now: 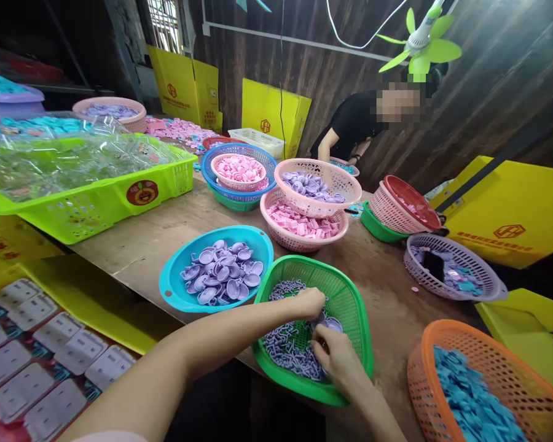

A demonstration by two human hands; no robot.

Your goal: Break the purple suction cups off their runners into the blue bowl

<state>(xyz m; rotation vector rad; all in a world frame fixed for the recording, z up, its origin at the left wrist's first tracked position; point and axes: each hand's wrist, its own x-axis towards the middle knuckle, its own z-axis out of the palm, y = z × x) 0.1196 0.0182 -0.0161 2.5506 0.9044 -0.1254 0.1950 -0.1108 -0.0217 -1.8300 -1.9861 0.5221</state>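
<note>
Both my hands are over a green basket (pixel 345 285) at the table's front edge. Small grey-purple hook-shaped plastic pieces (pixel 295 359) lie loose inside it. My left hand (pixel 311 303) is closed, its fingertips on a small purple plastic piece (pixel 321 318). Close below, my right hand (pixel 337 353) has its fingers bent in a pinch at the same spot; what lies between them is mostly hidden. A round purple cup-shaped piece (pixel 334 325) shows just above the right hand's knuckles. Left of the basket, a blue basin (pixel 171 288) holds many purple cup-shaped pieces (pixel 223 270).
Pink baskets (pixel 299 244) of pink and purple parts stand behind the green basket. An orange basket (pixel 426 368) with teal pieces is at right. A lime crate (pixel 166 178) of bagged items sits left. Across the table a person (pixel 350 123) leans over below a green fan (pixel 419 43).
</note>
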